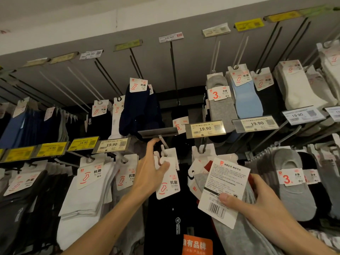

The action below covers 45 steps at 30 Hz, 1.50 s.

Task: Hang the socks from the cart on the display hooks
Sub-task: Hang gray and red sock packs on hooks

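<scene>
Black sock pack (167, 179) sits at the tip of a display hook (163, 142) mid-rack, its white card pinched by the left grip (149, 173), while the right grip (257, 201), lower right, clasps a grey sock pack (223, 190), thumb by the barcode.

From my remote seat I see a bare left hand (149, 173) and a bare right hand (257, 199), both on bare forearms (110, 218).
</scene>
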Each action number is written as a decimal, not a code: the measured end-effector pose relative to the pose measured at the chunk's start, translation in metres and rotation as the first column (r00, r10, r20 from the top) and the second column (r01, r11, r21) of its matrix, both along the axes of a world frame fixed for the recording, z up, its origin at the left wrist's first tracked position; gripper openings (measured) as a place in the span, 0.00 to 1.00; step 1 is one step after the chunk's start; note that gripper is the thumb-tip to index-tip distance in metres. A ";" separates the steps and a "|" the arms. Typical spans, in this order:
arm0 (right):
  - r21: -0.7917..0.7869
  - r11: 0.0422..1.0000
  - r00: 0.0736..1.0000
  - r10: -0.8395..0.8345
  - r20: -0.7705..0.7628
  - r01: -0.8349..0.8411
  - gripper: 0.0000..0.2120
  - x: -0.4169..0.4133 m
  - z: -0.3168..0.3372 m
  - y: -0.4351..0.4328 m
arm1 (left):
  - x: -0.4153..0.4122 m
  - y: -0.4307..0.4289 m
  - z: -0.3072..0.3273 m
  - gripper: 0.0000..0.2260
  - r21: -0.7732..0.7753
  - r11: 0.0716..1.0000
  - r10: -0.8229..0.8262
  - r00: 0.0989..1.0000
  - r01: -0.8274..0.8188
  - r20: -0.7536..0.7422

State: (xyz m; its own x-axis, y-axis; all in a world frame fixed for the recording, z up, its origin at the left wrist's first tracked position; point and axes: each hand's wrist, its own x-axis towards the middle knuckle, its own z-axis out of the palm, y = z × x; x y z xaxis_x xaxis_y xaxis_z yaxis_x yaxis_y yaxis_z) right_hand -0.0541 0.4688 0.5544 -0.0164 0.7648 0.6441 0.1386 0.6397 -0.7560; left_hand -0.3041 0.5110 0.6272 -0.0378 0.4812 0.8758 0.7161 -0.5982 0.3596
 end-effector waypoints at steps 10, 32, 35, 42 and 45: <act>-0.019 0.999 0.998 0.038 -0.053 -0.039 0.29 -0.002 0.002 0.009 | -0.007 -0.006 0.023 0.22 0.249 0.968 -0.030 1.000 0.030 -0.004; 0.017 0.997 0.994 0.074 -0.075 -0.073 0.26 -0.001 -0.004 0.009 | -0.003 0.008 0.020 0.17 0.152 0.970 -0.206 0.974 0.190 0.093; 0.054 0.997 0.996 0.062 -0.069 -0.059 0.25 0.000 -0.007 0.009 | -0.001 0.012 0.020 0.18 0.148 0.964 -0.243 0.958 0.222 0.149; 0.039 0.999 0.997 0.035 -0.075 -0.032 0.27 0.007 -0.008 0.004 | 0.003 0.018 0.019 0.17 0.173 0.962 -0.243 0.949 0.211 0.199; 0.027 0.999 0.997 0.039 -0.070 -0.038 0.29 0.007 -0.007 0.003 | 0.005 0.015 0.019 0.16 0.195 0.962 -0.230 0.955 0.193 0.186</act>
